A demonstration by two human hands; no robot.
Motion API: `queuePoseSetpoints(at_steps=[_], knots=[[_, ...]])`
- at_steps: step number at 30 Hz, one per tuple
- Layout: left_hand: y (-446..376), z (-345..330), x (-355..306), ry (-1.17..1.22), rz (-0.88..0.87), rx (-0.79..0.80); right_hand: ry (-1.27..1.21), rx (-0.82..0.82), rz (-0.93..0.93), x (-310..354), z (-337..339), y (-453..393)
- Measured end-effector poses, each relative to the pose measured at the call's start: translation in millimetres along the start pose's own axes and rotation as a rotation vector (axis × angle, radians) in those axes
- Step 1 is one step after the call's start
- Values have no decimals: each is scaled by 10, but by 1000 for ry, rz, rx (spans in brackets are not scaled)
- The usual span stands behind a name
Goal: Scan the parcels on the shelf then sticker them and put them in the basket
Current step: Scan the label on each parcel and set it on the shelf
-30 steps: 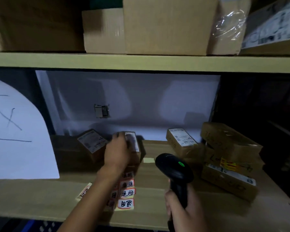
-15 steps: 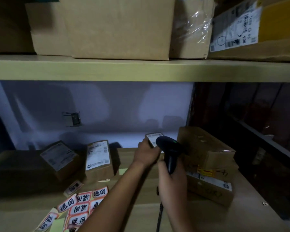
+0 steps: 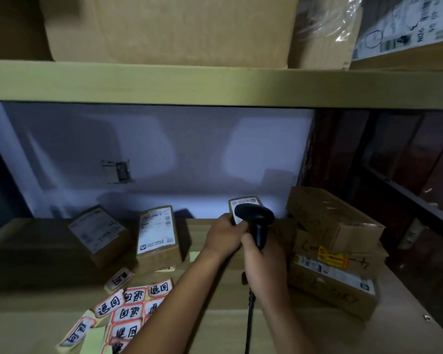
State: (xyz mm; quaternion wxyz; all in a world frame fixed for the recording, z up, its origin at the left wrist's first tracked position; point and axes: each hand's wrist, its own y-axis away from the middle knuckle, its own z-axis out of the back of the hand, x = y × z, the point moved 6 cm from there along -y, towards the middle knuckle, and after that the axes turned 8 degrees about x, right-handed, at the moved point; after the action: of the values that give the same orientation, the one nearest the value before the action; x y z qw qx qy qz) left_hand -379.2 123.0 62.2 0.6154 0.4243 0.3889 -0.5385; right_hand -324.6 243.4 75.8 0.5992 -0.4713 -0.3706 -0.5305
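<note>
Both hands meet at the shelf [image 3: 241, 325] back: left hand [image 3: 224, 237] clamped on a labelled parcel [image 3: 243, 204], right hand [image 3: 260, 254] gripping the black scanner [image 3: 255, 218] just beside it.

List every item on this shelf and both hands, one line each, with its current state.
Left hand: gripping the small parcel.
Small parcel: tilted up, label facing the scanner.
Right hand: closed round the scanner handle.
Scanner: aimed at the held parcel's label.
Middle parcel: resting on the shelf, label up.
Left parcel: resting, label up, untouched.
Stickers: loose, scattered on the shelf.
Stacked boxes: piled at right, untouched.
</note>
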Motion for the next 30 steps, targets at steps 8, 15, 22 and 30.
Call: queuePoseSetpoints(at_steps=[8,15,22,30], knots=[[286,55,-95,3,-60,-38,-40,58,19,97,5,113],[896,374,-162,236,-250,-140,-365,80,84,256,162,509],[1276,734,19,453,-351,-308,-477,118,42,344,232,806],[1377,815,57,442,-415,-325,-352,151,88,409,155,1006]])
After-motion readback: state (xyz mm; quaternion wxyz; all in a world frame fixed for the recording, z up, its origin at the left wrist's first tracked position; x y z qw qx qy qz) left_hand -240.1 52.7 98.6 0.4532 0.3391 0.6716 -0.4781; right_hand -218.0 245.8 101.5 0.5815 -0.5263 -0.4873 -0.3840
